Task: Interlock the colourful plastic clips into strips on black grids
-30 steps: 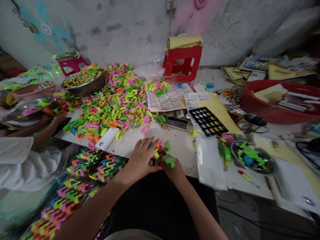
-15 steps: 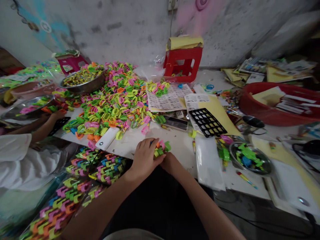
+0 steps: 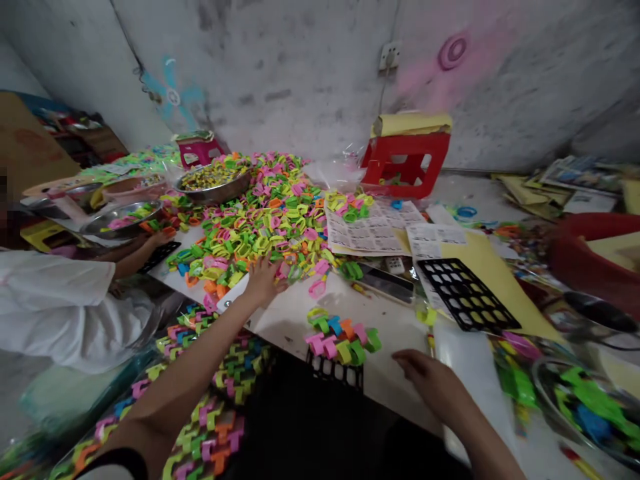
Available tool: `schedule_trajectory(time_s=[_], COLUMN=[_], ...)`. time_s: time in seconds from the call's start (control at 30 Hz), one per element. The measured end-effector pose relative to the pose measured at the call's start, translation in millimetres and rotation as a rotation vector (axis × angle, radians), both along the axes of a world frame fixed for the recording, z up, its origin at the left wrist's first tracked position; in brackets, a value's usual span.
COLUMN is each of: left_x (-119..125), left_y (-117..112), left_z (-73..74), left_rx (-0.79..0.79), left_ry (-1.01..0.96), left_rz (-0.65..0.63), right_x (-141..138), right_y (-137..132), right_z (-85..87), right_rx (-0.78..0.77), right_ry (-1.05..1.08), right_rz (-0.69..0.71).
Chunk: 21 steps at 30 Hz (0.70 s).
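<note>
My left hand [image 3: 263,280] reaches out to the near edge of a big heap of coloured plastic rings [image 3: 255,213]; its fingers are spread over the pieces and it holds nothing that I can see. A short row of assembled coloured rings [image 3: 340,339] lies at the table's front edge on a black grid tray [image 3: 334,372]. My right hand [image 3: 433,387] hovers low to the right of that row, fingers loosely curled, and looks empty.
Another person in white sits at left, a hand [image 3: 157,237] by a metal bowl [image 3: 120,220]. A second black grid tray [image 3: 465,293] lies on yellow paper, a red stool [image 3: 407,163] stands by the wall, and a bowl of green parts [image 3: 585,407] sits at right. Linked ring chains [image 3: 210,407] lie below the table.
Both hands have left the ring row at the table edge. My left hand has moved forward and left to the heap; my right hand has drawn back to the right. The camera has tilted up.
</note>
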State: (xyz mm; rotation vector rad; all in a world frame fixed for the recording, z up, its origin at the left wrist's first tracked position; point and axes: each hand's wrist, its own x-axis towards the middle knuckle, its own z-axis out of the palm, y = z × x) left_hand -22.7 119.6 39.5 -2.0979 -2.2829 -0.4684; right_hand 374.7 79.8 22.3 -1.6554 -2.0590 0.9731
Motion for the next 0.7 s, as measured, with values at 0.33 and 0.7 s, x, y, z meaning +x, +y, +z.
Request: schedule_trajectory(time_s=[0.33, 0.7], left_x=[44, 24], left_y=[-15, 1], left_z=[-28.4, 8.8], left_rx=[0.051, 0.165], left_ry=[0.0, -0.214], left_rz=[-0.287, -0.349], right_x=[-130, -153], right_y=[139, 141], right_z=[9.3, 2.2], right_rx=[0.633, 0.604], right_ry=[-0.008, -0.167], right_rz=[0.53, 0.961])
